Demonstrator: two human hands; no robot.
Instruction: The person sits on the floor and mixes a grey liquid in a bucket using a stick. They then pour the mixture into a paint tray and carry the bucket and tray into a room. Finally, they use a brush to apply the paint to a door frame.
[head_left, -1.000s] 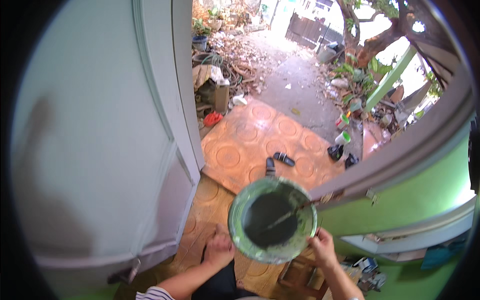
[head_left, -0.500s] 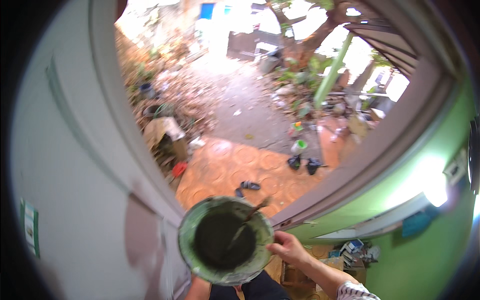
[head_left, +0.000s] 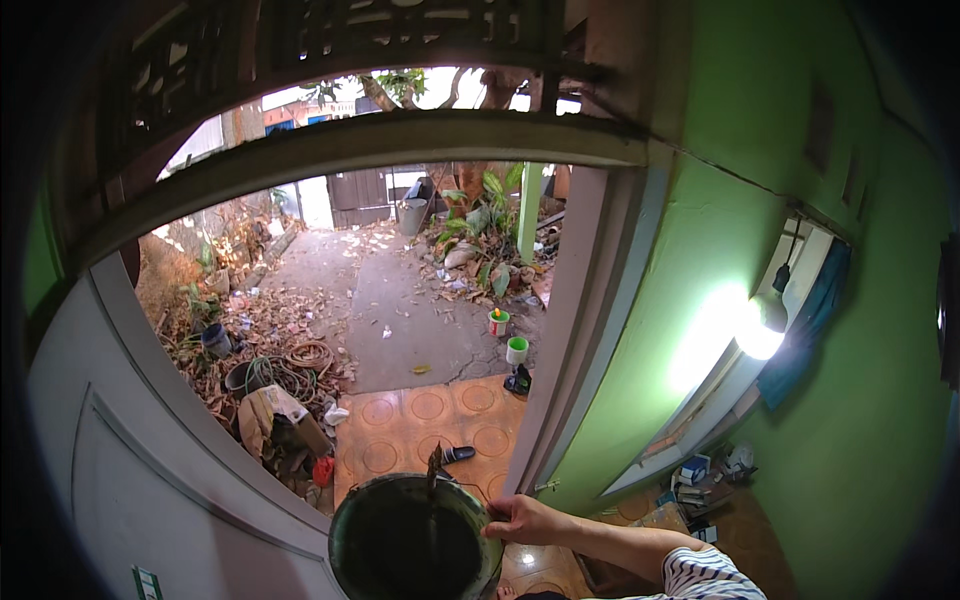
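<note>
A round green bucket (head_left: 342,520), its wall smeared with grey, is held up at the bottom of the view in the doorway. Dark grey wet-looking mix (head_left: 395,550) lies inside it. A slim tool with a brown upper end (head_left: 434,465) leans in the mix and sticks up past the far rim. My right hand (head_left: 520,521) is closed on the bucket's right rim, thumb and fingers pinching the edge. My left hand is out of sight, below or behind the bucket.
A grey door (head_left: 150,450) stands at the left, and the door frame (head_left: 570,330) rises on the right. Beyond are orange tiles (head_left: 400,410) with a dark sandal (head_left: 458,454), a cardboard box (head_left: 275,415) and green-white pots (head_left: 516,350). A lit bulb (head_left: 762,330) hangs by the green wall.
My view has tilted up, bringing in the beam and lattice above the doorway. The bucket sits lower in the picture, still gripped by my right hand. My left forearm has dropped out of view.
</note>
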